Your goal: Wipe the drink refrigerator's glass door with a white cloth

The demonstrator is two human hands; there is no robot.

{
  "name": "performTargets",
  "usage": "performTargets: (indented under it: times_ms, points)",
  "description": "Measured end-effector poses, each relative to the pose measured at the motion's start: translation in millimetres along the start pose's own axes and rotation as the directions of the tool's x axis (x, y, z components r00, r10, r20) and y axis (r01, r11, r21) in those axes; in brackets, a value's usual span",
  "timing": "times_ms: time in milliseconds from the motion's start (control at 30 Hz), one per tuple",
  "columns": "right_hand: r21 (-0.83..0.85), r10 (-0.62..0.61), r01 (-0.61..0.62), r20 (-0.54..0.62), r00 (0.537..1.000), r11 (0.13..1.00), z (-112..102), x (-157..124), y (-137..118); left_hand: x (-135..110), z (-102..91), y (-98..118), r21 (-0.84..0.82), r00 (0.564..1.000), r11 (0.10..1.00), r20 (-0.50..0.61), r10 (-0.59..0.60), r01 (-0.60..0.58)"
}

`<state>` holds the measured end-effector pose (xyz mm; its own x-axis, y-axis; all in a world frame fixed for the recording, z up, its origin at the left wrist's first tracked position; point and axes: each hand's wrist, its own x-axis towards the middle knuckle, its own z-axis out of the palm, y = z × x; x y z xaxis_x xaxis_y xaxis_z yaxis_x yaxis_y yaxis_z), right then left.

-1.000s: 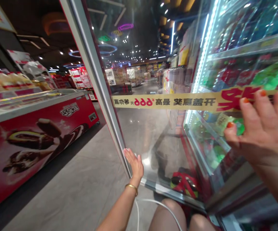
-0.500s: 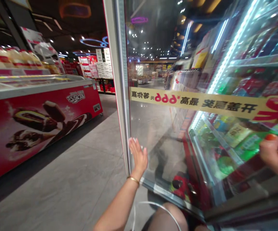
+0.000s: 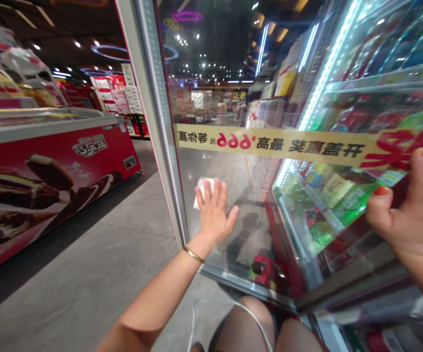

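My left hand [image 3: 214,210], with a gold bracelet [image 3: 193,254] at the wrist, lies flat against the glass door [image 3: 233,181]. Its fingers press a white tissue [image 3: 201,191] to the pane, and most of the tissue is hidden under them. The tissue looks like thin paper or a small cloth. At the right edge, my right hand [image 3: 416,210] has its thumb and a finger apart, both with orange nails. It is beside the door's dark red inner edge; whether it touches that edge I cannot tell, and part of the hand is cut off.
A yellow strip [image 3: 270,142] with reversed lettering crosses the glass. Behind the pane on the right stand lit cooler shelves [image 3: 380,85] with green bottles [image 3: 358,200]. A red ice-cream freezer [image 3: 50,166] stands at left. A white cable [image 3: 253,318] loops over my knees.
My left hand has slid right and up from the door's frame onto the pane, and more of the tissue shows. My right hand has come further into view, fingers spread. The camera has turned right.
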<state>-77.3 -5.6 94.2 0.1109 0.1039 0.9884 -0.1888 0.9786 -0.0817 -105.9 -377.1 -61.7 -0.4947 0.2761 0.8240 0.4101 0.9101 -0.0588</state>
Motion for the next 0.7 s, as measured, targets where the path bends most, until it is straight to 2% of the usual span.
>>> performTargets:
  times_ms: [33, 67, 100, 133, 167, 200, 233, 267, 367, 433, 467, 500, 533, 567, 600, 667, 700]
  points:
    - [-0.004, -0.002, 0.002, 0.004, 1.000, 1.000, 0, 3, -5, -19, 3.5, 12, -0.001, 0.983, 0.984, 0.019, 0.181, -0.181]
    - [-0.006, -0.007, 0.007, 0.011, 1.000, 1.000, -2, 5, -8, -42, 7.6, 22, -0.018, 0.934, 0.935, 0.033, 0.355, -0.354]
    - [-0.005, -0.021, 0.021, 0.023, 1.000, 1.000, -4, 7, -9, -66, 10.9, 28, -0.038, 0.880, 0.880, 0.026, 0.474, -0.473]
    - [0.000, -0.053, 0.054, 0.042, 0.998, 0.999, -7, 9, -7, -87, 12.2, 30, -0.056, 0.839, 0.839, 0.013, 0.543, -0.542]
    - [0.015, -0.112, 0.111, 0.068, 0.991, 0.994, -10, 11, -4, -102, 10.4, 27, -0.066, 0.825, 0.823, -0.003, 0.566, -0.564]
    - [0.042, -0.202, 0.199, 0.098, 0.975, 0.979, -13, 12, 1, -107, 5.1, 19, -0.069, 0.828, 0.825, -0.018, 0.561, -0.560]
    - [0.071, -0.297, 0.290, 0.121, 0.947, 0.954, -16, 14, 7, -101, -3.4, 8, -0.067, 0.847, 0.844, -0.031, 0.531, -0.532]
    - [0.095, -0.377, 0.367, 0.136, 0.916, 0.925, -19, 14, 12, -86, -14.4, -5, -0.061, 0.874, 0.872, -0.048, 0.484, -0.486]
    - [0.111, -0.497, 0.486, 0.112, 0.861, 0.867, -22, 15, 22, 1, -48.9, -34, -0.057, 0.956, 0.963, -0.148, 0.254, -0.264]
    - [0.096, -0.497, 0.489, 0.085, 0.864, 0.867, -21, 13, 23, 56, -60.4, -25, -0.089, 0.975, 0.996, -0.221, 0.009, -0.029]
    - [0.094, -0.490, 0.483, 0.080, 0.868, 0.870, -20, 12, 22, 71, -60.3, -11, -0.101, 0.972, 0.995, -0.231, -0.036, 0.013]
    - [0.090, -0.474, 0.467, 0.084, 0.877, 0.880, -19, 11, 22, 75, -56.3, 6, -0.108, 0.976, 0.994, -0.217, 0.005, -0.029]
    - [0.080, -0.449, 0.443, 0.097, 0.888, 0.893, -17, 10, 21, 68, -49.1, 27, -0.114, 0.974, 0.982, -0.186, 0.128, -0.151]
    - [0.063, -0.427, 0.423, 0.116, 0.897, 0.904, -16, 10, 20, 52, -39.7, 46, -0.136, 0.940, 0.932, -0.122, 0.320, -0.335]
    - [0.044, -0.420, 0.418, 0.134, 0.897, 0.907, -16, 9, 20, 29, -29.7, 63, -0.171, 0.854, 0.838, -0.050, 0.518, -0.519]
    - [0.002, -0.426, 0.432, 0.163, 0.890, 0.902, -16, 8, 19, -18, -14.9, 81, -0.198, 0.723, 0.709, -0.003, 0.690, -0.677]
    - [-0.011, -0.430, 0.438, 0.167, 0.887, 0.899, -16, 9, 18, -35, -12.9, 80, -0.199, 0.688, 0.675, 0.005, 0.726, -0.711]
